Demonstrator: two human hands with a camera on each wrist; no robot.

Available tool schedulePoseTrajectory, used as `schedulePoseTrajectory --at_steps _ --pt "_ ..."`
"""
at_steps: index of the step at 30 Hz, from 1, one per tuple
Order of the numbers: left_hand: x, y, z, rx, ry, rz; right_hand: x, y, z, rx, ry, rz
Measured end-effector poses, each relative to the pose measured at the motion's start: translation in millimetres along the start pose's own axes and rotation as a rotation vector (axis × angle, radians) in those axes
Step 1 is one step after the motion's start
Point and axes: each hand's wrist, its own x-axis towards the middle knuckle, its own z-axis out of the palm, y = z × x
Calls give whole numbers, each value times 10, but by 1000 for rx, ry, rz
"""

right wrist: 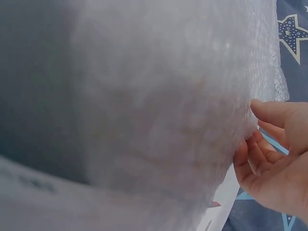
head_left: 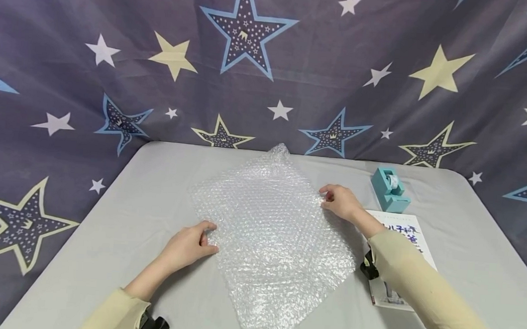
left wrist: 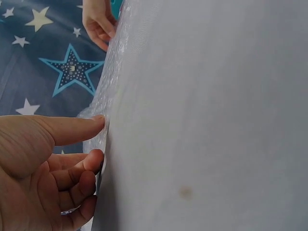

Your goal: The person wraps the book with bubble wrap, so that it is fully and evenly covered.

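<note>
A sheet of clear bubble wrap [head_left: 269, 225] lies turned cornerwise on the pale cloth in front of me. At its left edge is my left hand [head_left: 188, 245], thumb and index finger spread apart with their tips touching the wrap. The left wrist view shows that thumb [left wrist: 77, 129] and the loosely bent fingers right at the edge. My right hand [head_left: 340, 202] holds the opposite edge, fingers curled at its border. In the right wrist view, the right hand [right wrist: 284, 159] has its thumb on the wrap and its fingertips at the edge.
A white book [head_left: 391, 295] with blue lettering lies on the right, partly under my right forearm. Behind it stands a teal tape dispenser [head_left: 387, 192] with a roll of tape. A star-patterned curtain [head_left: 259, 94] hangs along the table's [head_left: 106, 215] back edge.
</note>
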Motion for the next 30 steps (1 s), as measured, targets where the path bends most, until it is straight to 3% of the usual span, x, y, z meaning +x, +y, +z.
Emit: schedulePoseTrajectory --at_steps 30 --pt "14 -14 -9 11 -2 1 -45 -1 20 -12 -7 21"
